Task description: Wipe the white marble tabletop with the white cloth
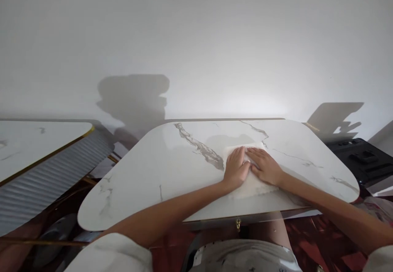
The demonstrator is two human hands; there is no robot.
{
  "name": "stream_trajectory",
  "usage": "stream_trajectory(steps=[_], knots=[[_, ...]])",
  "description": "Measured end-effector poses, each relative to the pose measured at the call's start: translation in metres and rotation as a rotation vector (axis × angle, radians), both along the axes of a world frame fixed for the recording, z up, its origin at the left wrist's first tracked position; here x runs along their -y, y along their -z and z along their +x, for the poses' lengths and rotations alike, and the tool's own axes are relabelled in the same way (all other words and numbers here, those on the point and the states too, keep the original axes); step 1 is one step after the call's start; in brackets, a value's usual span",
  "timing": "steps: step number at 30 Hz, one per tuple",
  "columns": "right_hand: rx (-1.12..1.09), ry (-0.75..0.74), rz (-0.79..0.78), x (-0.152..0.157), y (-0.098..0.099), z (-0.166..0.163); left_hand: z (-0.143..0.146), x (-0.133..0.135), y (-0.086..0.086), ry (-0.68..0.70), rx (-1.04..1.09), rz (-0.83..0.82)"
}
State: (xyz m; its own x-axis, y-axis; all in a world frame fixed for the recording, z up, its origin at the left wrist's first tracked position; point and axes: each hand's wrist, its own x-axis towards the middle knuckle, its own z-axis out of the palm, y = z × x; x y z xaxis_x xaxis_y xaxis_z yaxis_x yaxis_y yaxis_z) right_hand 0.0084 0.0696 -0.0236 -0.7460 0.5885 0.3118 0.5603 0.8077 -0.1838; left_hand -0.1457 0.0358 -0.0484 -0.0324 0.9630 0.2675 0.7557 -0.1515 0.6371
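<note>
A thin white cloth or sheet of tissue (254, 188) lies spread on a white marble-patterned tabletop (138, 182); which of the two it is, I cannot tell. My left hand (237, 167) rests palm down on its left part, fingers stretched forward. Close beside it, my right hand (265, 166) lies flat on the same sheet, its fingers pointing to the upper left. The thumbs nearly meet between the hands. Both palms hide the sheet's middle, while its far edge and near part show around them.
A pale wall (215, 51) stands right behind the tabletop. To the left is a second marble-topped unit (46, 145) with gold trim and a ribbed grey side. A black case-like object (362, 157) sits at the right. A small gold fitting (238, 224) hangs under the front edge.
</note>
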Motion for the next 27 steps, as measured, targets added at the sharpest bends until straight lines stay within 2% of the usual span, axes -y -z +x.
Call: stream_trajectory(steps=[3,7,14,17,21,27], knots=[[-0.019,0.036,-0.007,-0.037,-0.004,-0.012,-0.005,-0.04,-0.01,0.004,-0.02,0.047],[-0.002,0.058,-0.008,-0.085,-0.006,-0.038,-0.026,-0.084,-0.018,0.005,-0.094,0.113],[-0.018,0.059,-0.026,-0.152,-0.006,-0.091,-0.077,-0.15,-0.018,-0.021,-0.211,0.111],[-0.038,0.055,-0.048,-0.172,-0.008,-0.104,-0.088,-0.172,-0.018,-0.018,-0.288,0.14],[-0.041,0.077,-0.052,-0.191,-0.01,-0.101,-0.084,-0.194,-0.02,-0.003,-0.391,0.151],[-0.061,0.122,-0.036,-0.21,-0.004,-0.062,-0.046,-0.216,-0.02,0.056,-0.435,0.168]])
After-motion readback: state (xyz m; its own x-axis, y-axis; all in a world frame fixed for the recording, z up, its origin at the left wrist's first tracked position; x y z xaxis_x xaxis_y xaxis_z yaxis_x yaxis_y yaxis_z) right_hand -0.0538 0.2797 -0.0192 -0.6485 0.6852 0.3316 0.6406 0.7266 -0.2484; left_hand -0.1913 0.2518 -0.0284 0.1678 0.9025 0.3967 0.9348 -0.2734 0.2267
